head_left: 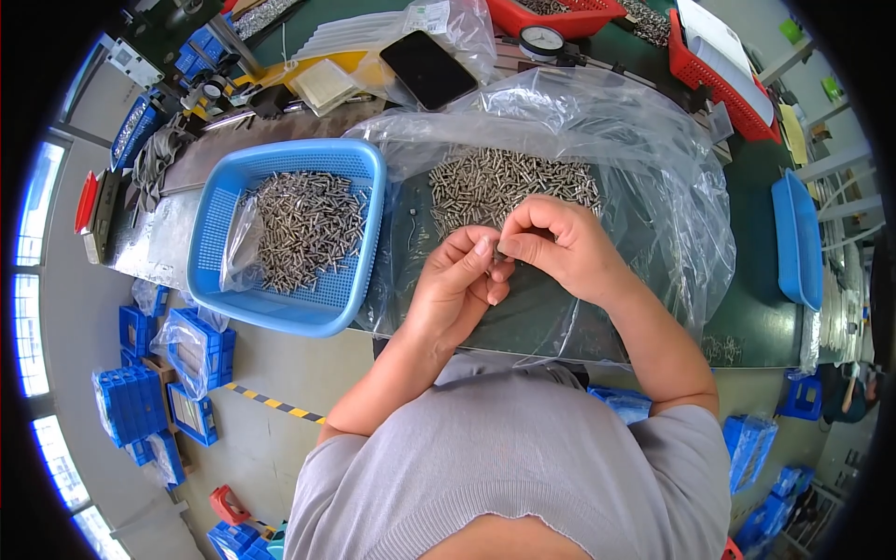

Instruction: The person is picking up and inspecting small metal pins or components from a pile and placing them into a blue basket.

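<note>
My left hand (455, 285) and my right hand (558, 245) meet fingertip to fingertip above the near edge of a heap of small metal pins (509, 179). Both are closed in a pinch. A small dark metal pin (498, 250) shows between the fingertips, mostly hidden by them. The heap lies on a transparent plastic sheet (644, 177) spread over the green bench. To the left of my left hand stands a blue plastic basket (366, 233) holding many similar pins (308, 229) and a crumpled plastic bag (243, 247). One tiny loose piece (413, 212) lies between basket and heap.
At the back are a black phone (429, 70), a dial gauge (541, 41) and a red basket (560, 17). Another red basket (709, 75) holds papers at the right, near a blue tray (795, 241). Blue crates (131, 406) are stacked on the floor at left.
</note>
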Action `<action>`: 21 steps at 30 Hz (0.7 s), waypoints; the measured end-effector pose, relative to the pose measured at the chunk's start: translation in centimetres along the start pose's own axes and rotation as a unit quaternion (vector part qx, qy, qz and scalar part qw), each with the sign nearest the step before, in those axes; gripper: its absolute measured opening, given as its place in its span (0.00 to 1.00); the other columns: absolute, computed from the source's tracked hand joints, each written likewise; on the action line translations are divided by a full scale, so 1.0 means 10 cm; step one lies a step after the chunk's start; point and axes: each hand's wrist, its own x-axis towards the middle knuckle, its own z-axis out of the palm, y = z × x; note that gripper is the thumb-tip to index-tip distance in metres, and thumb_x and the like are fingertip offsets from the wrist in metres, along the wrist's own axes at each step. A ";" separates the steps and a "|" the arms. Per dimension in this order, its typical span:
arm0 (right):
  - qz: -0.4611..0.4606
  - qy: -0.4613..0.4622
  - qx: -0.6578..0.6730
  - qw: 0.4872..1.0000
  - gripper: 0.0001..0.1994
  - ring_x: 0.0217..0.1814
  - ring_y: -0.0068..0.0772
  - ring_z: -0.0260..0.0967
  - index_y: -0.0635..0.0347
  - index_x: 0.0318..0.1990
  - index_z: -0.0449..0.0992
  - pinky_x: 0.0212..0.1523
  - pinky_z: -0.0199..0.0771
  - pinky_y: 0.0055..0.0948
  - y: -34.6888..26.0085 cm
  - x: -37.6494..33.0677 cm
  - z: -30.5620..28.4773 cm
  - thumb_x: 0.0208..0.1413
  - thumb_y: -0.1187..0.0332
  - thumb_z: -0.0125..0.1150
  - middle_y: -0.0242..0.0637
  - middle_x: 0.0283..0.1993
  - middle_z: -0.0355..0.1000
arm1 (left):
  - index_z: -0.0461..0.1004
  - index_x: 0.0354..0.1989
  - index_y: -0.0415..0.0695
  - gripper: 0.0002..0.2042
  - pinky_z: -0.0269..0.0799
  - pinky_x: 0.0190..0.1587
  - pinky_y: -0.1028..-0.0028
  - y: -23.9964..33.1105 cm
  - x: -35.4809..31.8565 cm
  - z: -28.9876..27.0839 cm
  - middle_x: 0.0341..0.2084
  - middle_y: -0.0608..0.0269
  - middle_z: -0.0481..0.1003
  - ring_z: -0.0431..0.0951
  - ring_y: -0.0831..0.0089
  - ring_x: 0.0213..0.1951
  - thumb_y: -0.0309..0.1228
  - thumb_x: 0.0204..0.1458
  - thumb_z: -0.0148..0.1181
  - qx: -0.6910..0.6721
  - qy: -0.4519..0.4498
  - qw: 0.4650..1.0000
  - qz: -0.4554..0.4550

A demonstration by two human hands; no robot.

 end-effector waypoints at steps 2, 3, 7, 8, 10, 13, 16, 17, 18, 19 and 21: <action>0.007 -0.002 -0.014 1.000 0.05 0.32 0.17 0.68 0.63 0.32 0.72 0.35 0.68 0.18 -0.03 0.00 0.00 0.54 0.72 0.61 0.29 0.30 0.69 | 0.71 0.39 0.42 0.07 0.64 0.26 0.80 0.01 0.00 0.01 0.28 0.66 0.71 0.69 0.78 0.29 0.32 0.58 0.54 0.015 0.007 1.000 -0.002; 0.014 -0.004 -0.028 1.000 0.05 0.33 0.17 0.67 0.62 0.32 0.72 0.34 0.67 0.18 -0.04 0.00 0.01 0.52 0.72 0.62 0.29 0.31 0.68 | 0.71 0.39 0.42 0.07 0.64 0.26 0.80 0.01 0.00 0.02 0.28 0.66 0.71 0.69 0.78 0.29 0.32 0.58 0.54 0.015 0.008 1.000 -0.002; -0.053 0.018 -0.068 0.996 0.06 0.34 0.17 0.64 0.60 0.31 0.73 0.33 0.64 0.18 -0.01 0.05 0.02 0.49 0.72 0.65 0.28 0.33 0.67 | 0.71 0.36 0.43 0.08 0.62 0.25 0.81 0.02 0.01 0.00 0.26 0.68 0.70 0.67 0.80 0.27 0.34 0.57 0.55 0.029 -0.010 0.999 -0.017; -0.072 0.006 -0.074 0.995 0.07 0.35 0.18 0.63 0.60 0.31 0.73 0.33 0.62 0.19 0.02 0.06 0.01 0.48 0.72 0.66 0.28 0.33 0.67 | 0.71 0.35 0.43 0.08 0.62 0.24 0.81 0.03 0.01 0.00 0.25 0.68 0.70 0.67 0.80 0.27 0.35 0.57 0.55 0.022 -0.014 0.999 -0.027; -0.093 -0.007 -0.080 0.992 0.07 0.35 0.18 0.62 0.59 0.31 0.73 0.32 0.61 0.19 0.05 0.07 0.00 0.46 0.72 0.67 0.28 0.33 0.66 | 0.71 0.35 0.42 0.09 0.62 0.24 0.81 0.03 0.01 -0.02 0.25 0.67 0.70 0.67 0.80 0.27 0.36 0.57 0.55 0.014 -0.018 0.999 -0.033; -0.144 0.031 -0.119 0.982 0.08 0.34 0.20 0.63 0.59 0.31 0.73 0.33 0.62 0.20 0.04 0.06 0.02 0.45 0.72 0.67 0.29 0.33 0.66 | 0.71 0.35 0.42 0.10 0.63 0.25 0.80 0.01 0.00 0.00 0.26 0.67 0.71 0.68 0.79 0.28 0.37 0.57 0.54 0.012 -0.019 0.999 -0.032; -0.115 0.056 -0.099 0.987 0.08 0.34 0.20 0.64 0.59 0.31 0.73 0.33 0.63 0.21 0.03 0.06 0.02 0.45 0.73 0.67 0.30 0.33 0.67 | 0.71 0.37 0.42 0.11 0.64 0.27 0.79 0.00 0.01 0.01 0.28 0.65 0.71 0.69 0.78 0.29 0.38 0.58 0.52 0.023 -0.013 1.000 -0.011; -0.146 0.045 -0.116 0.981 0.07 0.34 0.21 0.64 0.60 0.31 0.73 0.33 0.64 0.21 0.06 0.06 0.01 0.45 0.74 0.67 0.30 0.32 0.67 | 0.70 0.39 0.42 0.11 0.65 0.28 0.79 -0.01 0.01 0.01 0.29 0.65 0.71 0.70 0.78 0.30 0.38 0.59 0.51 0.026 -0.008 1.000 0.002; -0.176 0.035 -0.133 0.975 0.07 0.33 0.21 0.65 0.61 0.31 0.74 0.33 0.65 0.21 0.07 0.06 0.01 0.46 0.74 0.66 0.30 0.32 0.67 | 0.70 0.39 0.42 0.11 0.65 0.28 0.79 0.00 0.01 0.01 0.29 0.65 0.71 0.70 0.78 0.30 0.38 0.59 0.51 0.026 -0.009 1.000 0.002; -0.176 0.037 -0.133 0.975 0.07 0.33 0.21 0.65 0.61 0.31 0.74 0.33 0.65 0.21 0.06 0.07 -0.02 0.46 0.74 0.66 0.30 0.32 0.67 | 0.70 0.40 0.41 0.11 0.65 0.30 0.78 0.00 0.01 0.02 0.30 0.64 0.71 0.70 0.77 0.31 0.37 0.59 0.50 -0.003 -0.009 1.000 0.016; -0.113 0.056 -0.087 0.988 0.05 0.33 0.23 0.66 0.62 0.31 0.74 0.33 0.66 0.22 0.02 0.07 -0.07 0.47 0.75 0.64 0.31 0.31 0.67 | 0.69 0.42 0.41 0.11 0.65 0.32 0.78 0.01 0.01 0.01 0.32 0.63 0.71 0.70 0.76 0.33 0.36 0.60 0.49 -0.030 -0.009 0.999 0.030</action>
